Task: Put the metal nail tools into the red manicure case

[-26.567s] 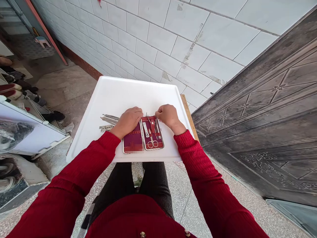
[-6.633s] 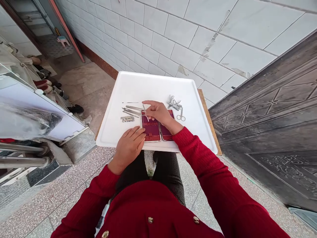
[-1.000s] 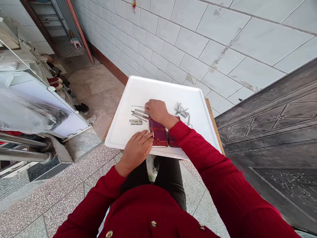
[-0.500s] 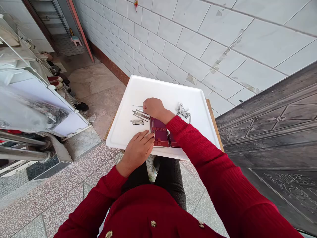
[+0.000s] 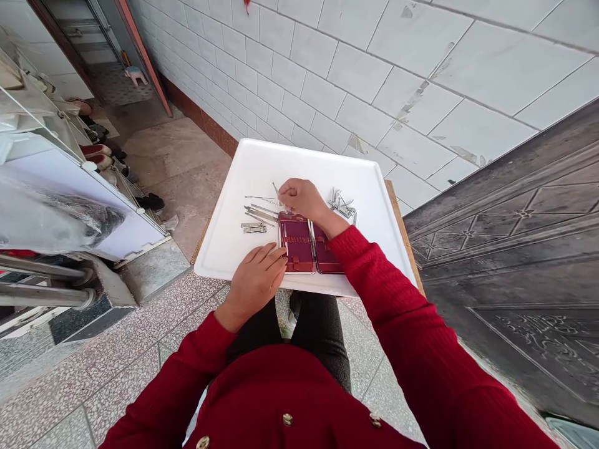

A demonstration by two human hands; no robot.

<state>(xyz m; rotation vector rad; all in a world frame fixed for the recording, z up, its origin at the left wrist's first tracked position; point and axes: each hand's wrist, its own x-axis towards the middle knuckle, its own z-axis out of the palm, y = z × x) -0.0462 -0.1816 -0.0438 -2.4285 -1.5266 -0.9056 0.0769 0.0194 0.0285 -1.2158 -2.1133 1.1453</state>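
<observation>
The right hand's fingers [image 5: 286, 198] are pinched on a thin steel manicure tool [image 5: 276, 189], lifted just above the far edge of the open maroon manicure case [image 5: 309, 245] on the white tray worktop [image 5: 243, 249]. The left hand [image 5: 257, 279] lies flat, fingers together, touching the case's near left corner. Judging by this, a tool is being handled at the case; next calls for careful aim. More slim steel tools [image 5: 256, 212] lie left, a jumbled steel heap [image 5: 342, 204] right.

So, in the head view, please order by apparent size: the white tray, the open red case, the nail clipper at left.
1. white tray
2. open red case
3. nail clipper

No ties; all lie about equally far.
</observation>
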